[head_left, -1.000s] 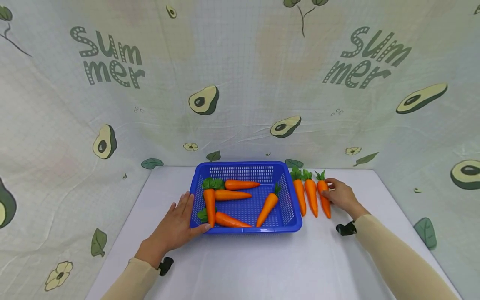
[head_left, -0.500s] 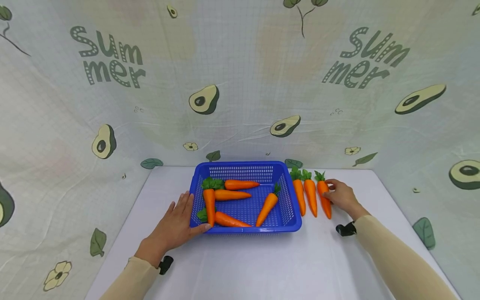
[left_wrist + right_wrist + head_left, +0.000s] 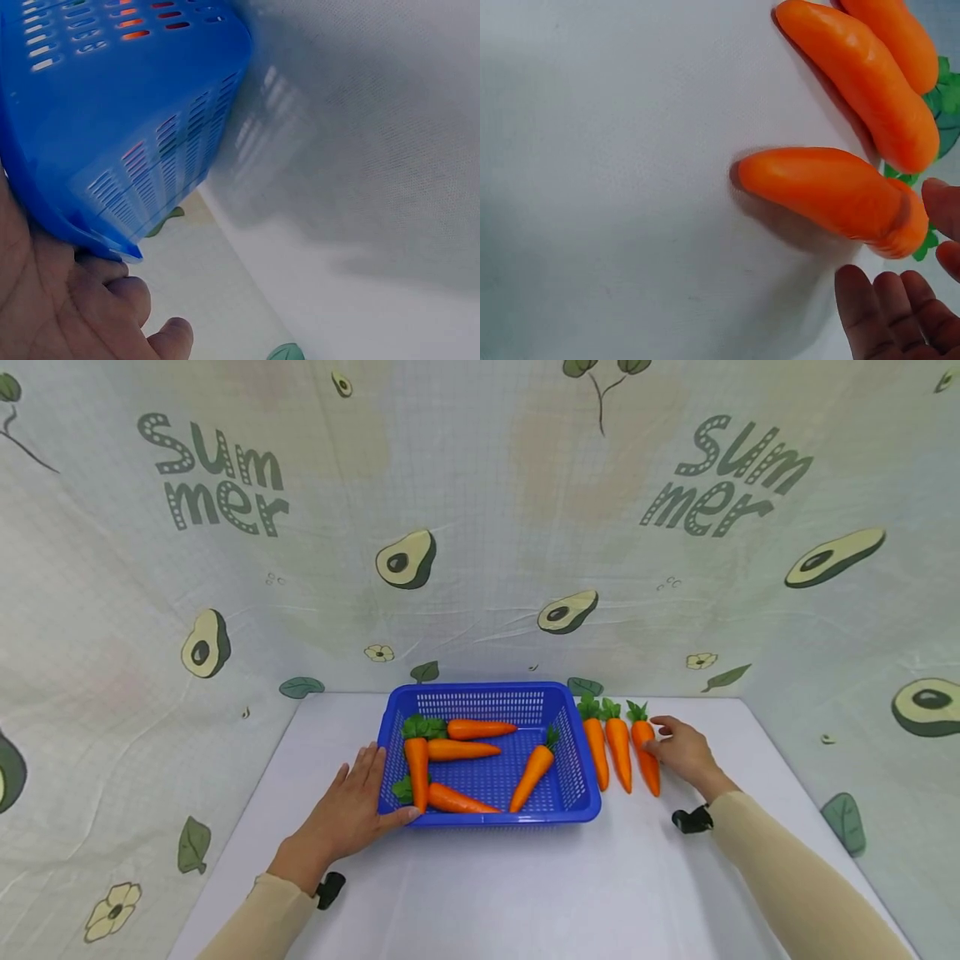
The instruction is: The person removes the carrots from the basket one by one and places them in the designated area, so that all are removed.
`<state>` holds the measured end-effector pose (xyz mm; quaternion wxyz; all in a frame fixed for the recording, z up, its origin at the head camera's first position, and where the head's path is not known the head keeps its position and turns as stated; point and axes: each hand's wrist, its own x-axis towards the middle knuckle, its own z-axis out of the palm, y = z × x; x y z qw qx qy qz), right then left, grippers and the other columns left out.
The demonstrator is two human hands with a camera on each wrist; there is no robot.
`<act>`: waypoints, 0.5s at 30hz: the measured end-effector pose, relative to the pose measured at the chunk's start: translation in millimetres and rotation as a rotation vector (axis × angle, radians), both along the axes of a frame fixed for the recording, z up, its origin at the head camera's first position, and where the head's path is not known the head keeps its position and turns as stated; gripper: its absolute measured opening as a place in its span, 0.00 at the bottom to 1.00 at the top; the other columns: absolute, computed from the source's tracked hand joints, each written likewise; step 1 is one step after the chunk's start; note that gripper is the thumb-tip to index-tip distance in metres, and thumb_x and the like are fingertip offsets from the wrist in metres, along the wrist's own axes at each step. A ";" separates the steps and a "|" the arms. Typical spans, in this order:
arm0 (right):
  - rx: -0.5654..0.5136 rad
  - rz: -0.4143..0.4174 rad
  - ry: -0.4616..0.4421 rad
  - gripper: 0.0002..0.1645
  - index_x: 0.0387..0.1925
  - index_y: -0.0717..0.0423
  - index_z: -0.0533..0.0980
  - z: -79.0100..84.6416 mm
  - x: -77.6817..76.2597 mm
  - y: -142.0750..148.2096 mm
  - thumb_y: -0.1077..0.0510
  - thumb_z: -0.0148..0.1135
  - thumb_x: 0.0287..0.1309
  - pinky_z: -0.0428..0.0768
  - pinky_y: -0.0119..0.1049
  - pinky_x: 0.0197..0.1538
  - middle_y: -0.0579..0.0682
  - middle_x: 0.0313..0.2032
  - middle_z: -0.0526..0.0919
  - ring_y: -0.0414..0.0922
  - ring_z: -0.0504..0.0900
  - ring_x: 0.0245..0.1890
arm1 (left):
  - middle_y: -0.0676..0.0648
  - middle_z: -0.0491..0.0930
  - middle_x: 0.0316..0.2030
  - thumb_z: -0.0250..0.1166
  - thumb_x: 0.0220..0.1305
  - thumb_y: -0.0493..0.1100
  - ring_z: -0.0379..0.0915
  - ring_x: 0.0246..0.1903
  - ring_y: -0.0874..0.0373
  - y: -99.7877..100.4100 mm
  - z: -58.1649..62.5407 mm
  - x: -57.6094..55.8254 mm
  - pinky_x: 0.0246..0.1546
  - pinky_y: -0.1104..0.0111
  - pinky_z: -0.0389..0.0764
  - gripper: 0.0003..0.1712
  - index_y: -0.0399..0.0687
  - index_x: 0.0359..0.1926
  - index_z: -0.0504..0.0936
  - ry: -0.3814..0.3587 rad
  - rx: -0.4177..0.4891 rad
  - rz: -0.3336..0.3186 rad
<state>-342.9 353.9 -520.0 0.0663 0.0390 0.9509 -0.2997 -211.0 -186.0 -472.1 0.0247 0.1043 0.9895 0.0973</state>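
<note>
Two hands out: left hand (image 3: 347,814), fingers extended, against the blue basket (image 3: 487,819), thumb on its near rim; right hand (image 3: 686,756), fingers parted, gripping nothing, right beside the outermost carrot (image 3: 646,760). Two more carrots (image 3: 619,756) separate that from the basket, five carrots (image 3: 483,728) inside, white table (image 3: 487,893) beneath.

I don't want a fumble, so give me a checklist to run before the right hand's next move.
1. Left hand on the basket: ok, it rests at the rim.
2. Basket upright on the table: ok.
3. Right hand gripping the rightmost carrot: not ok, fingers stand apart from it.
4. Right thumb touching that carrot: cannot tell.
5. Its leafy end pointing away from the person: ok.
</note>
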 end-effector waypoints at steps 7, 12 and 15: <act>0.027 0.034 0.163 0.33 0.67 0.60 0.66 32.0 4.4 -17.2 0.48 0.59 0.66 0.82 0.55 0.50 0.67 0.57 0.75 0.61 0.78 0.52 | 0.37 0.43 0.77 0.46 0.50 0.86 0.41 0.76 0.40 -3.0 0.2 0.4 0.73 0.42 0.47 0.70 0.38 0.77 0.44 0.016 -0.004 -0.004; 0.043 0.147 0.253 0.27 0.61 0.58 0.72 74.6 8.4 -53.3 0.47 0.58 0.67 0.84 0.52 0.48 0.62 0.50 0.81 0.57 0.82 0.46 | 0.37 0.43 0.77 0.45 0.49 0.87 0.40 0.76 0.41 -4.2 0.0 -0.5 0.73 0.42 0.45 0.71 0.38 0.77 0.44 0.014 -0.009 -0.010; 0.067 0.246 0.289 0.23 0.57 0.57 0.76 99.6 9.5 -84.3 0.49 0.59 0.67 0.83 0.51 0.48 0.58 0.47 0.84 0.54 0.82 0.45 | 0.37 0.43 0.77 0.45 0.49 0.87 0.39 0.76 0.40 -4.9 -0.1 -1.7 0.73 0.42 0.45 0.71 0.38 0.77 0.44 0.019 -0.018 -0.014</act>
